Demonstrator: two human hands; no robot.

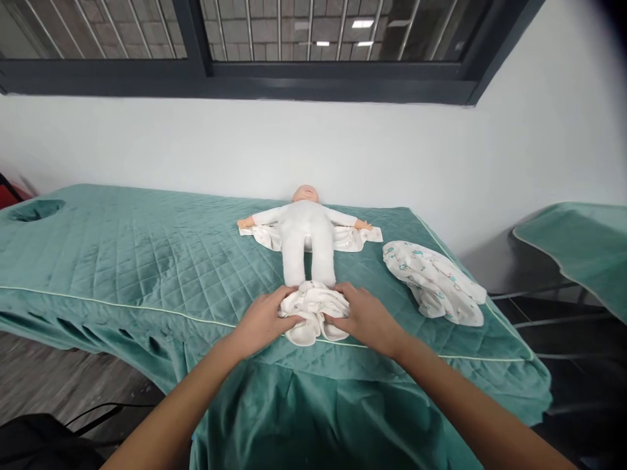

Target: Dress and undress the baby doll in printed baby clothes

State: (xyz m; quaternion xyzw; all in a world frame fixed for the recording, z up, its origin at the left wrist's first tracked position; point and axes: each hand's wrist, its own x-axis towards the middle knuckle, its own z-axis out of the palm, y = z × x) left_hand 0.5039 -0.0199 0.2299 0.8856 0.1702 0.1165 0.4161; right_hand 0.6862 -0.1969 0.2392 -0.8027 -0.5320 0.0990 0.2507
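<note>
Bare forearms (455,391), 2 of them, reach forward from the bottom edge over a green quilted velvet bed cover (161,261) with pale piping and a gathered skirt (304,418). At their ends, the left hand (262,321) and the right hand (371,320) grip opposite sides of a bunched white cloth garment (313,301). On each hand the thumb lies across the near side and the fingers curl over the far side, pinching the fabric between them; some fingertips are hidden in the folds. The garment sits at the bed's front edge, against the lower ends of the 2 legs of a white soft-bodied doll (307,225); whether its feet are inside cannot be told.

The doll lies on its back, head toward the white wall (147,137), arms stretched out to both sides, its hands flesh-coloured. Beneath its arms a white cloth piece (349,239) is spread flat. To the right, apart from the hands, lies a crumpled white garment with a small teal print (434,281). Above the wall runs a dark grey window frame (313,81) with metal bars (279,29) behind it.
</note>
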